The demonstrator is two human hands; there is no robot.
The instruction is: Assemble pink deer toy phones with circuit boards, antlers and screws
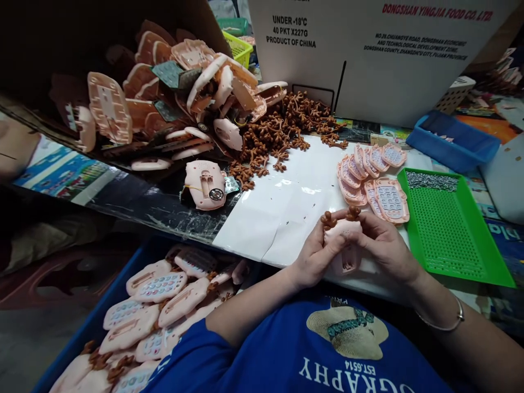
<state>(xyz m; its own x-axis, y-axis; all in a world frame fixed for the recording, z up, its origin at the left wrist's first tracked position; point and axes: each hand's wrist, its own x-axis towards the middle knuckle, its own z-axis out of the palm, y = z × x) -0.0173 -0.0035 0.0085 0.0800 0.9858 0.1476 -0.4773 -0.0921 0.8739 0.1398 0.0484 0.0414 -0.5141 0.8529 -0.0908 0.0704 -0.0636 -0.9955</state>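
Between my two hands is a pink toy phone (pixel 347 259), its back with a battery recess facing up. Brown antlers (pixel 352 213) stick out at its far end. My left hand (pixel 314 254) grips its left side, thumb pressed on the back. From the other side my right hand (pixel 382 245) closes on it, thumb near the top edge. Just beyond my hands, pink keypad front shells (pixel 391 199) lie in an overlapping group. A heap of brown antler pieces (pixel 282 131) spreads over the white sheet (pixel 262 218) farther off.
A tipped carton (pixel 36 128) spills pink back shells at the left. One back shell with a speaker (pixel 204 185) lies before it. Lower left, a blue crate (pixel 135 262) holds assembled phones. A green tray (pixel 446 229) with small screws and a blue bin (pixel 450 144) stand right.
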